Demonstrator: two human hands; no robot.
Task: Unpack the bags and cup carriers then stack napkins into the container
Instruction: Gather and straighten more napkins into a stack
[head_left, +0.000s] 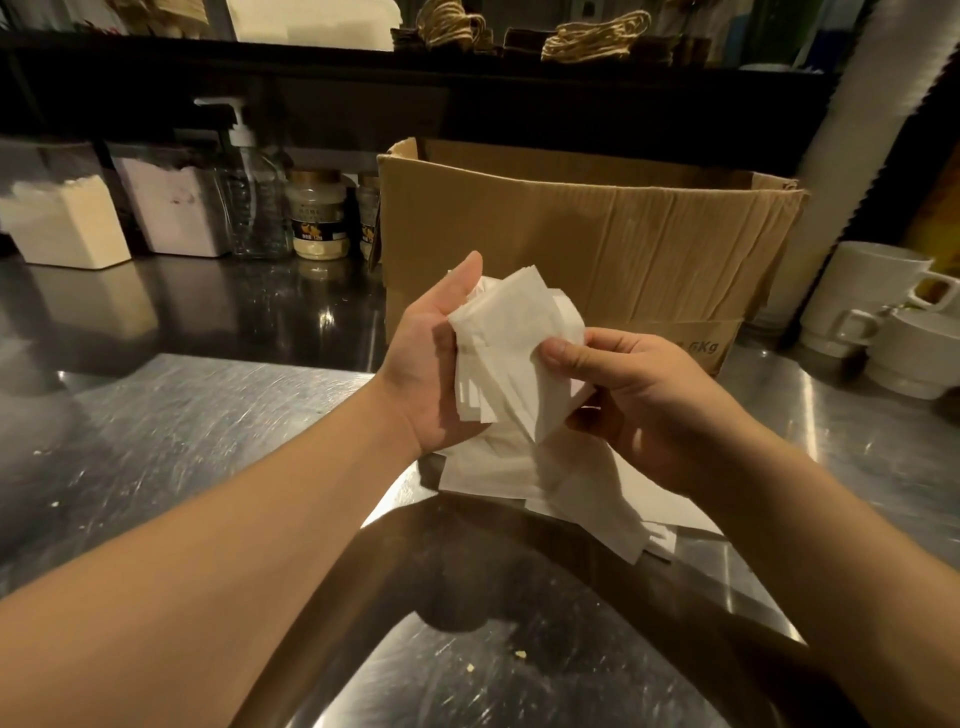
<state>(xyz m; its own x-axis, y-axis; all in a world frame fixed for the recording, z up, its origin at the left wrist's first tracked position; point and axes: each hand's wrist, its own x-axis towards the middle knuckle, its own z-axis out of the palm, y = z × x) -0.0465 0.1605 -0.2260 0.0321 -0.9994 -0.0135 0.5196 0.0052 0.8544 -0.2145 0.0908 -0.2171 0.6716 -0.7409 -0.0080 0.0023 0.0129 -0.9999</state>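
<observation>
A thin, soft bundle of white paper napkins (511, 353), its square edges fanned unevenly, sits at the centre of the frame above more flat napkins (576, 493) lying on the scratched, shiny steel counter (171, 431). The left hand (434, 374) is cupped palm-up, open under the bundle with its thumb raised, while the right hand (639, 400) closes on the bundle's right edge, thumb on top. Behind stands a creased brown cardboard box (587, 239); in the dim upper left, a napkin-filled container (67, 223) and a clear pump bottle (254, 197); right, stacked white cups (878, 306).
</observation>
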